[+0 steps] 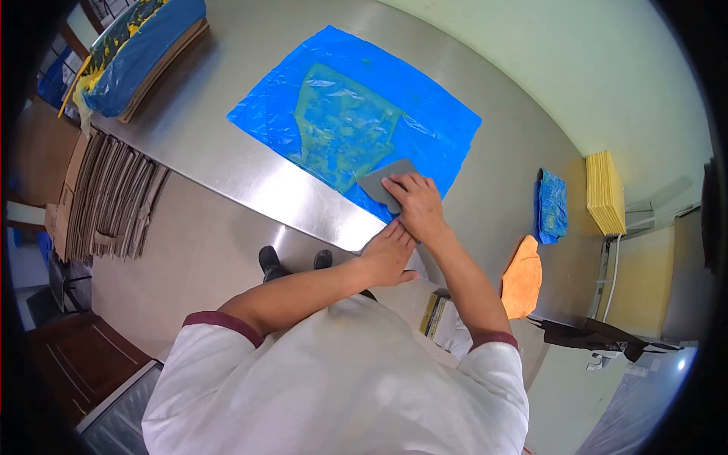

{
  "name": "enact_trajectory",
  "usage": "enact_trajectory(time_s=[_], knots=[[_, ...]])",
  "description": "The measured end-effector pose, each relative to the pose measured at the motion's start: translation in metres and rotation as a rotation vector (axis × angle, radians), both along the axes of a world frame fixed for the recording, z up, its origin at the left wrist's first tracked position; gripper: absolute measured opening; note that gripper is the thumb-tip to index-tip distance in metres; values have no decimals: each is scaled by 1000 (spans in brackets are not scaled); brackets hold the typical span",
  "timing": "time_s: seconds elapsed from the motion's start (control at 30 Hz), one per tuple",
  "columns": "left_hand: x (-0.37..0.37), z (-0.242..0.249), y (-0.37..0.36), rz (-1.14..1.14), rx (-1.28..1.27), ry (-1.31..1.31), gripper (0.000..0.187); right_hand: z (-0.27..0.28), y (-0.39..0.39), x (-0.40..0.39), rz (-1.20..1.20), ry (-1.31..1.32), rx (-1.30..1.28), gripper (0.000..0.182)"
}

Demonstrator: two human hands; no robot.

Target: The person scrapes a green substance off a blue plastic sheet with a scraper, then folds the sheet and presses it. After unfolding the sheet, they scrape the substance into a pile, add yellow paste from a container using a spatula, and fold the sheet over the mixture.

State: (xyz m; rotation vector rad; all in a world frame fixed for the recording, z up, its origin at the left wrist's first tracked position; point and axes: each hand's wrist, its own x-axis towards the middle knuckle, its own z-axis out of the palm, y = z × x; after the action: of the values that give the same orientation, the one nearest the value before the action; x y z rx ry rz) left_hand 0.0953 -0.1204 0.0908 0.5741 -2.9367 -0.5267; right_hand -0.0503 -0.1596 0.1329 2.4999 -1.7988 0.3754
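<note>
My right hand (415, 203) presses flat on a grey scraper (385, 182), fingers spread over its near edge, pinning it to the blue sheet (425, 114) at the sheet's near corner. Left hand (388, 254) is just behind the right, fingers together, resting at the table (227, 163) edge and touching the right wrist; it holds nothing. The scraper lies straight ahead of both hands, under the right fingertips, its long edge running roughly across the smear, angled up-left. The yellowish smear (345, 125) spreads on the sheet beyond the scraper, away from me, long axis going from near corner toward the far left. Right hand is nearer to it; left trails. Off to my right on the table: an orange cloth (522, 279), a folded blue cloth (552, 205), a yellow stack (604, 191). Cardboard (114, 199) stands left, below the table.
</note>
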Motion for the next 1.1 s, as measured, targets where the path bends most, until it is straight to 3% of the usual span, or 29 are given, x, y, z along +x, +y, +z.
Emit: enact_trajectory(time_s=[0.17, 0.27, 0.37, 0.4, 0.47, 0.5, 0.63, 0.7, 0.77, 0.97, 1.1], knots=[[4, 2, -6, -55, 3, 2, 90, 10, -14, 2, 1, 4, 28, 50], [5, -9, -14, -31, 106, 245, 80, 53, -7, -5, 4, 10, 185, 50], [-9, 11, -39, -68, 180, 189, 68, 71, -3, -3, 90, 66, 311, 52], [-13, 45, -53, -117, 418, -130, 66, 66, -4, -1, 124, 93, 335, 51], [-33, -10, -51, -33, 444, 182, 59, 59, -5, -3, 168, 130, 332, 50], [-38, -18, -51, 11, 446, 337, 56, 53, -2, -3, 182, 135, 303, 49], [-57, -43, -51, -13, 444, 165, 56, 37, -4, 11, 209, 126, 184, 48], [-66, -58, -49, 6, 147, 403, 60, 21, -9, 17, 239, 92, 89, 48], [-71, -72, -49, 12, -17, 478, 64, 12, -17, 25, 233, 69, 63, 48], [-61, -52, -50, -12, 14, 378, 67, 27, -34, 52, 159, 52, 120, 41], [-50, -12, -58, -29, 136, 261, 67, 84, -67, 49, 158, 16, 290, 27]])
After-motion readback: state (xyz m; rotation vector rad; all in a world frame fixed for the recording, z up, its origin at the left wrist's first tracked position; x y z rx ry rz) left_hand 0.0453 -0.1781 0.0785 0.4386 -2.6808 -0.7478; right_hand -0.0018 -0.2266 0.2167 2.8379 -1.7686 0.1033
